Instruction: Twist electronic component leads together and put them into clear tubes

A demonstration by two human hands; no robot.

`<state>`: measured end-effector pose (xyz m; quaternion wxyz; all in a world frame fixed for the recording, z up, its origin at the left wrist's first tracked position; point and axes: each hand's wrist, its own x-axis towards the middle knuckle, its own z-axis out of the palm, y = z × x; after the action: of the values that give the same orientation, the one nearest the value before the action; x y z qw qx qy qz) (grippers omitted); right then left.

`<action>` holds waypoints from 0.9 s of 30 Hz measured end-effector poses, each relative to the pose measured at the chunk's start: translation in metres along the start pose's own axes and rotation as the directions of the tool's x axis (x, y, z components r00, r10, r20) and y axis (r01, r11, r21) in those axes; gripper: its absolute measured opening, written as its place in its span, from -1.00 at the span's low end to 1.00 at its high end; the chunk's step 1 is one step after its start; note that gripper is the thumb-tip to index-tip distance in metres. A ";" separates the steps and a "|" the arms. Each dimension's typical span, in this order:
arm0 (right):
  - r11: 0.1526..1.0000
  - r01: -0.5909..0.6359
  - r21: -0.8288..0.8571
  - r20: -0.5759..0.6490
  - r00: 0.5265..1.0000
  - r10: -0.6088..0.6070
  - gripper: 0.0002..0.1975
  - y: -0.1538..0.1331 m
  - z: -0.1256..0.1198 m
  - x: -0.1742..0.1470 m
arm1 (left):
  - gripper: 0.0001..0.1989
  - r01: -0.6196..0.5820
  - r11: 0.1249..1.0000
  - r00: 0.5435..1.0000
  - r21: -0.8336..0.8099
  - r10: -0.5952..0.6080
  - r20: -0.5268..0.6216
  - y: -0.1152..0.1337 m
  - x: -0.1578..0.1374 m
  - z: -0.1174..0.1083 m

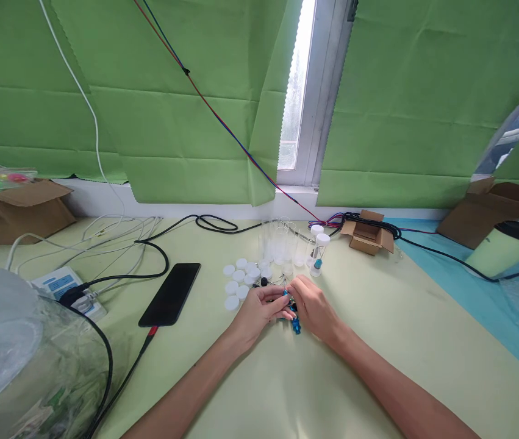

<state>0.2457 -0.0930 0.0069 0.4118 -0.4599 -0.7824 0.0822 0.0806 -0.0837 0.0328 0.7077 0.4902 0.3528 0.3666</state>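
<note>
My left hand [261, 310] is closed, pinching a small blue piece [285, 294] with a thin metal-looking stem. My right hand [314, 308] meets it from the right, its fingers curled at the same piece; what exactly its fingertips grip is hidden. More small blue pieces [296, 327] lie below the hands, with dark bits among them partly covered by the fingers. Several white round caps [232, 287] lie to the left of my left hand. Beyond the hands stand several clear tubes [279, 244]. A white-capped tube [321, 253] with a blue piece inside stands to their right.
A black phone [170, 295] with a cable lies at left, near a white power strip [71, 289]. A plastic-wrapped roll [7, 347] fills the lower left. A small open cardboard box [366, 238], black cables [216, 225] and a green cup [497, 251] stand along the back and right.
</note>
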 end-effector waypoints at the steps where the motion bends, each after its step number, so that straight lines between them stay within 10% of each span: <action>1: 1.000 -0.006 0.005 0.002 1.000 0.006 -0.72 0.000 0.000 0.000 | -0.63 0.001 1.000 1.000 0.000 -0.001 0.000 0.000 0.000 0.000; 27: 0.996 -0.063 -0.065 -0.076 0.995 0.058 -0.74 0.020 -0.016 0.006 | -0.68 -0.071 0.996 0.963 -0.055 0.054 -0.265 0.015 0.003 -0.009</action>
<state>0.2686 -0.0807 0.0102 0.4222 -0.4997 -0.7546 0.0514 0.0717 -0.0734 0.0446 0.6579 0.4250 0.4161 0.4619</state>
